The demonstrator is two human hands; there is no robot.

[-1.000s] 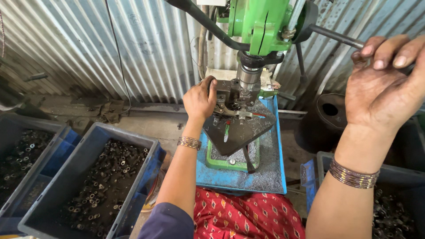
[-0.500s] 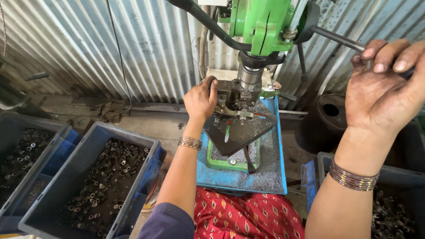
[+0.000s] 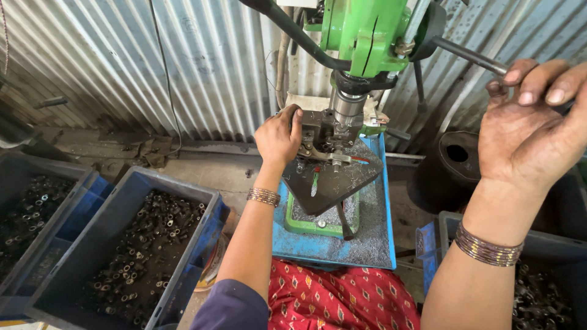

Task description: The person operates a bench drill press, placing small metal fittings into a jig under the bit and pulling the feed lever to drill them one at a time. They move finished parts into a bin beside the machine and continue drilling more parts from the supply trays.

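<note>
Far left of the left hand: dark blue crate [image 3: 36, 208], part filled with small dark metal rings.

Just left of the left forearm: second blue crate [image 3: 122, 256], holding many small metal nuts [image 3: 147, 241]; likely hard, light singly, oily and slippery, best pinched by the outer flats.

Behind both hands: corrugated metal wall [image 3: 153, 67].

Left hand [image 3: 278, 137]: fingers curled down onto the steel clamp block [image 3: 321, 134], thumb on its near edge. Whether a small part is pinched under the fingertips cannot be told. Bangles [image 3: 264, 196] at the wrist.

Directly right of the left hand: clamp block under the spindle [image 3: 347, 105] of a green drill press [image 3: 361, 30], resting on a dark steel plate [image 3: 333, 180]. Probably heavy, rigid, sharp-edged; safest grip on its flat sides, clear of the spindle.

Below the left hand: blue table [image 3: 361, 244], strewn with metal filings; red patterned cloth [image 3: 342, 299] nearer the body.

Between the hands: black round container [image 3: 449, 168] on the floor.

Right hand [image 3: 529, 122]: raised, fingers wrapped over the dark feed lever [image 3: 468, 56], closed on it. Stiff steel bar, taken at its outer end. Bangles at the wrist.

Below the right hand: another crate [image 3: 538, 293] of dark parts.
</note>
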